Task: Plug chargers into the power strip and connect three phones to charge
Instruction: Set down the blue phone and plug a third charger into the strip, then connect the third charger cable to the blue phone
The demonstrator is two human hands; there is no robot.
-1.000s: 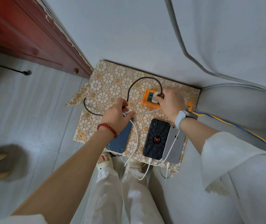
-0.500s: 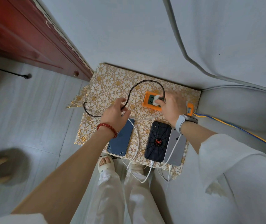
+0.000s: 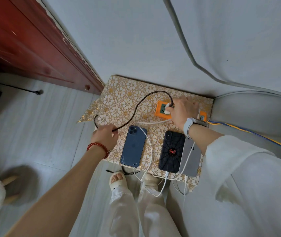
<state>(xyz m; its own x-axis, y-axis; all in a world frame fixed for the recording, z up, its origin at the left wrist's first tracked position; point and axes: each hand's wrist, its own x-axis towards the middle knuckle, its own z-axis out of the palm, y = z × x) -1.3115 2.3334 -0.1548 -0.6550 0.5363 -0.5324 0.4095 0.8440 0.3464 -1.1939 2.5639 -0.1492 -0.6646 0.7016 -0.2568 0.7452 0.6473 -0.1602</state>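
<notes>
Small surface (image 3: 119, 89) with gold floral covering, set against a pale wall beside a red wooden door (image 3: 25, 40); carries all task items. Orange power strip (image 3: 160, 111) at far right of surface, blue-and-yellow lead running off to the right. Three phones face down along the near edge: blue phone (image 3: 132, 147) at left, black phone with red spider case (image 3: 171, 151) at centre, silver phone (image 3: 190, 159) touching its right side. White cables seated at the bottoms of black and silver phones; a white cable (image 3: 150, 147) draped beside blue phone, its end connection not resolvable.

Right hand (image 3: 182, 111) over the strip, fingers curled round a white charger (image 3: 167, 109) at a socket; seating depth hidden by fingers. Dark braided cable (image 3: 139, 103) arcing from that charger across the surface to left hand (image 3: 105, 135), which pinches it mid-length, just left of blue phone. Free end of the braided cable apparently dangling below the near edge by the feet; plug too small to confirm.

Step judged: final charger going into the strip, late in the task. Next move likely to require pressing charger fully home, then following braided cable to its free plug and bringing it to blue phone's bottom port. Needs slack kept in the arc so the charger is not pulled out.
</notes>
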